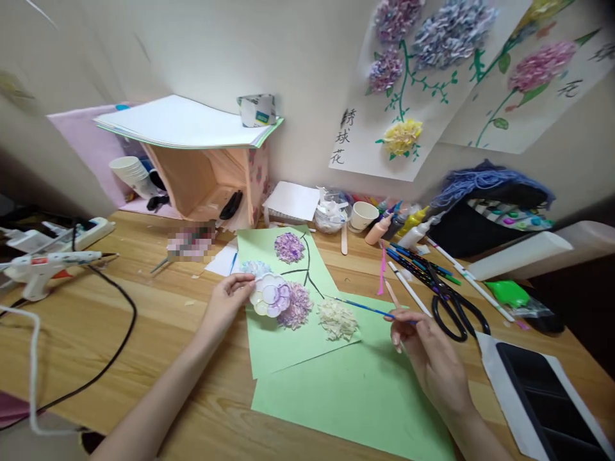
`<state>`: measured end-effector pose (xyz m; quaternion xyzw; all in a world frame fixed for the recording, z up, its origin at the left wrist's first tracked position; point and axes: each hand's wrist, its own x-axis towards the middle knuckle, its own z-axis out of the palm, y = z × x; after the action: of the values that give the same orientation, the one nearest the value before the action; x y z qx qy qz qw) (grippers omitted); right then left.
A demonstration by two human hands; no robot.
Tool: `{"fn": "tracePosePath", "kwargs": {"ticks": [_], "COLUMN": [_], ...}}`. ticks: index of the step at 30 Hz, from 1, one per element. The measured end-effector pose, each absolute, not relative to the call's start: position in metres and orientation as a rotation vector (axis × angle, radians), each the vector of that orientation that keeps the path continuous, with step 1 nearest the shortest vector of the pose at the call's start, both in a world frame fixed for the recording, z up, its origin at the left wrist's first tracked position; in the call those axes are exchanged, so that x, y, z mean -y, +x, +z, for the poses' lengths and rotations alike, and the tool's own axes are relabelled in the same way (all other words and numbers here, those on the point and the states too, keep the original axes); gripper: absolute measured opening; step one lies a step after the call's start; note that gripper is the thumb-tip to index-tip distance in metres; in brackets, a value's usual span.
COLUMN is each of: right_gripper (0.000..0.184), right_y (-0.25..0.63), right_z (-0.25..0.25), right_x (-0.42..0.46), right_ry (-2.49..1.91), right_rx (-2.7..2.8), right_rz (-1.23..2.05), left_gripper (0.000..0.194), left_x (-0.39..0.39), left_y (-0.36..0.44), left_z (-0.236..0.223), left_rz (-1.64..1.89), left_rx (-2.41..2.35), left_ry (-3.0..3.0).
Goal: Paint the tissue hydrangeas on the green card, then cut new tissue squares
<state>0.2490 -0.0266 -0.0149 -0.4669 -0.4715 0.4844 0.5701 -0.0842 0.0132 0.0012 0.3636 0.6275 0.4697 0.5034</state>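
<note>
My left hand (231,296) grips the edge of a white flower-shaped paint palette (271,296) with purple paint in some wells. The palette hangs over green paper (269,355) and partly hides a pale blue flower and a pinkish-purple flower (296,306). My right hand (427,349) pinches a thin blue paintbrush (368,308), its tip pointing left, near the lower end of a dark drawn stem (309,272). Below the brush tip is a cream flower of small petals (338,319). A purple flower (289,247) sits at the paper's top. A second green sheet (346,397) lies nearer me.
Black-handled scissors (454,307) and several pens lie right of the paper, beside a black tray (542,397). Paint bottles (379,227) and a paper cup (364,216) stand along the wall. A glue gun (48,269) with a black cable lies at left.
</note>
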Motion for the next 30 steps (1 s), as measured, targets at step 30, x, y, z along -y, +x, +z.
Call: {"fn": "tracePosePath", "kwargs": {"ticks": [30], "right_gripper": [0.030], "right_y": [0.307], "right_z": [-0.023], "right_x": [0.021], "right_ry": [-1.255], "right_rx": [0.814], "right_rz": [0.779], "left_gripper": [0.027], "left_x": [-0.158], "left_y": [0.092], "left_z": [-0.010], "left_rz": [0.646], "left_rx": [-1.374], "left_ry": [1.511]}}
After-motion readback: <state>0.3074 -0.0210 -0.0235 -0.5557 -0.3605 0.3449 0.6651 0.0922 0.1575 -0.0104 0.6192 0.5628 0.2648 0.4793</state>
